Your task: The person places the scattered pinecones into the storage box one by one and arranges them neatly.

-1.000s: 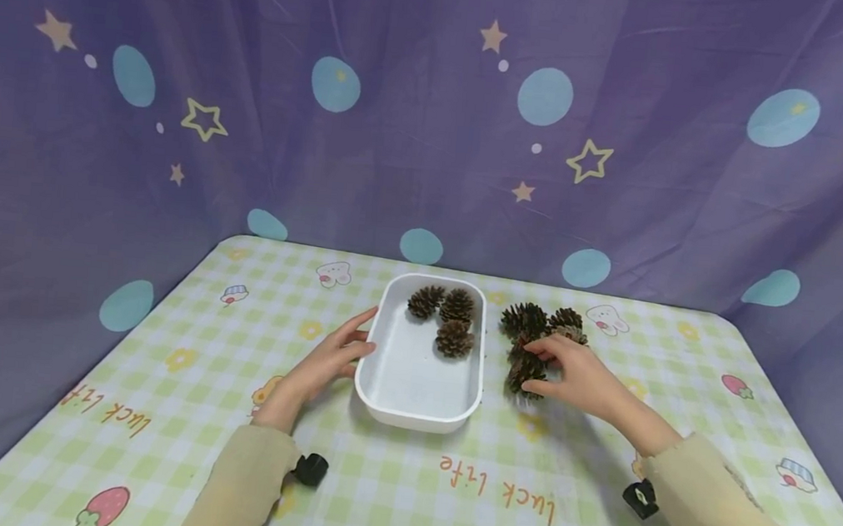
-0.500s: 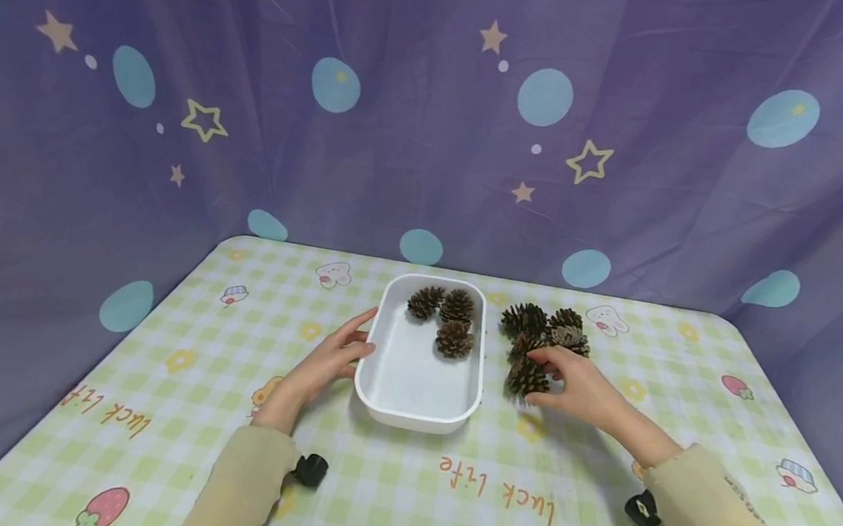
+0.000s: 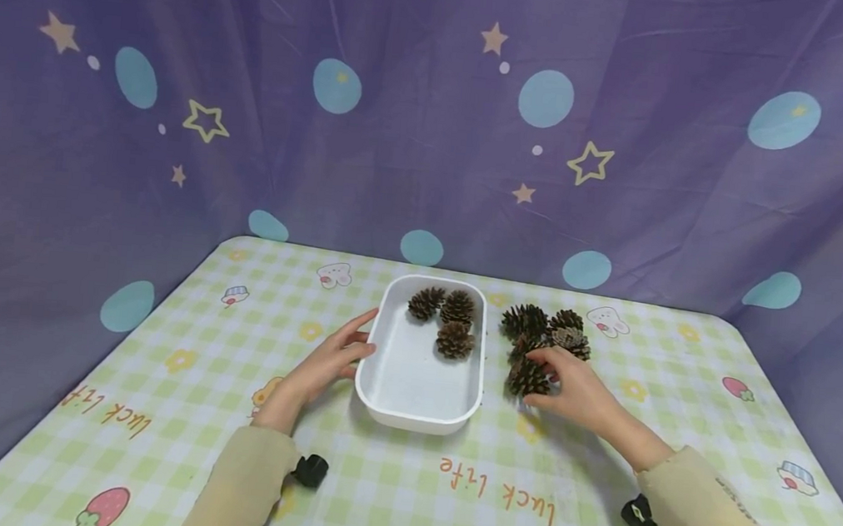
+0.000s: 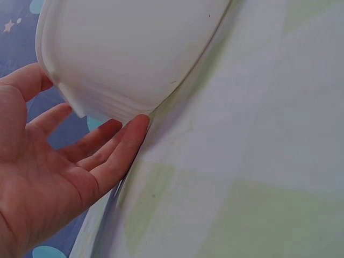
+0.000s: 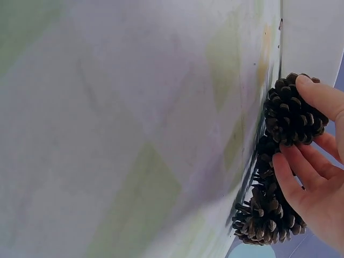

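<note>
A white rectangular tub (image 3: pixel 407 383) stands mid-table with 3 brown pine cones (image 3: pixel 454 340) at its far end. My left hand (image 3: pixel 326 361) rests against the tub's left side; in the left wrist view its fingers are fairly straight, thumb by the rim. To the tub's right, my right hand (image 3: pixel 578 389) pinches the nearest pine cone (image 3: pixel 527 379) of a cluster. The right wrist view shows the thumb on one side of that pine cone (image 5: pixel 294 113) and the fingertips on the other. Whether it touches the table is unclear.
Several more pine cones (image 3: pixel 525 321) lie close together just beyond the right hand, partly hidden by it. A green-and-white checked cloth (image 3: pixel 173 433) covers the table. Behind it hangs a purple curtain (image 3: pixel 414 170) with stars and ovals.
My right hand has drawn back slightly toward me, its thumb and fingers now round the nearest pine cone. The left hand and tub have stayed put.
</note>
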Available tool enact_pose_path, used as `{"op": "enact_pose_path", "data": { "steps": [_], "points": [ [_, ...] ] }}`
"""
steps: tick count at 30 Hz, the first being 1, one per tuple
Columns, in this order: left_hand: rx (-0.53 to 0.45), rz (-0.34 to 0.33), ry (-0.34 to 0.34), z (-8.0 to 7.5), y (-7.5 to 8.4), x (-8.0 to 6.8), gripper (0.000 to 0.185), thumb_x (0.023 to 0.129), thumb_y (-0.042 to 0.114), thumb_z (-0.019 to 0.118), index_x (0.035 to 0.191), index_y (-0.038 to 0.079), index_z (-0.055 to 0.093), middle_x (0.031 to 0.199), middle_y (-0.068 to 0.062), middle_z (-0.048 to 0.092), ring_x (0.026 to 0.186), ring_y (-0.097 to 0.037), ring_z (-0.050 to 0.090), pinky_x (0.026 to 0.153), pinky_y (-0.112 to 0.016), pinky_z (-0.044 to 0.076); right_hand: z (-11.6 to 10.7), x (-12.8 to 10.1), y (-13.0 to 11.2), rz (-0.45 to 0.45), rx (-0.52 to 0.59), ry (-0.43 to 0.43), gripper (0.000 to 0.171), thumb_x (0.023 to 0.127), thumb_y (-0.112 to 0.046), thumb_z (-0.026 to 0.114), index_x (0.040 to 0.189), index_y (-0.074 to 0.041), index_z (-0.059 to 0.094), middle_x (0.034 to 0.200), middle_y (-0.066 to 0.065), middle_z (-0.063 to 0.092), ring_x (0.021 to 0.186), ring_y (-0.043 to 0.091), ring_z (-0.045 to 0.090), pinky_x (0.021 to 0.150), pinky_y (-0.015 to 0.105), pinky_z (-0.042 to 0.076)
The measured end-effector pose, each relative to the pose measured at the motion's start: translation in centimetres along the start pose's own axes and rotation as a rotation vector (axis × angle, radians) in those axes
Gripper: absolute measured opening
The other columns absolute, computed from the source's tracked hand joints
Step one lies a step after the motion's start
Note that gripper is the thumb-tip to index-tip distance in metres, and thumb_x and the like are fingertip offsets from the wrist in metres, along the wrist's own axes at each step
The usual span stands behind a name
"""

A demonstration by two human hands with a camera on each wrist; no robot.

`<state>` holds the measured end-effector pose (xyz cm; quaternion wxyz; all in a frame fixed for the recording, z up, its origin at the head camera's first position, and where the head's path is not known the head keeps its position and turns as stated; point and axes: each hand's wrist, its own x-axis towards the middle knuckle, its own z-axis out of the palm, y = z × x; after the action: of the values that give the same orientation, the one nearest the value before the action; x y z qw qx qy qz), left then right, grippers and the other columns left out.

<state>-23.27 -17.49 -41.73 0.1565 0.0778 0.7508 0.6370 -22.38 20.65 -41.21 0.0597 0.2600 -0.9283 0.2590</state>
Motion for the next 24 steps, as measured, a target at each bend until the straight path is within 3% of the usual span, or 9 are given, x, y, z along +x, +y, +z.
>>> {"op": "enact_pose_path", "data": {
  "steps": [10,24],
  "points": [
    [-0.017,-0.003,-0.021,-0.07,-0.18,0.27,0.059,0.095,0.022,0.047,0.146,0.031,0.017,0.138,-0.02,0.033,0.117,-0.039,0.045,0.085,-0.042,0.051,-0.02,-0.02,-0.2,-0.03,-0.015,0.01,0.057,0.069,-0.026,0.078,0.118,-0.008,0.056,0.104,0.001,0.058,0.088,0.014,0.056,0.075,0.031,0.051],
    [0.006,0.007,0.005,0.06,-0.04,-0.05,0.057,0.094,0.024,0.049,0.143,0.037,0.022,0.133,-0.015,0.039,0.112,-0.031,0.05,0.081,-0.038,0.053,-0.62,0.18,-0.78,-0.028,-0.018,0.017,0.056,0.069,-0.024,0.078,0.119,-0.008,0.055,0.104,0.004,0.06,0.089,0.017,0.058,0.078,0.034,0.052]
  ]
}}
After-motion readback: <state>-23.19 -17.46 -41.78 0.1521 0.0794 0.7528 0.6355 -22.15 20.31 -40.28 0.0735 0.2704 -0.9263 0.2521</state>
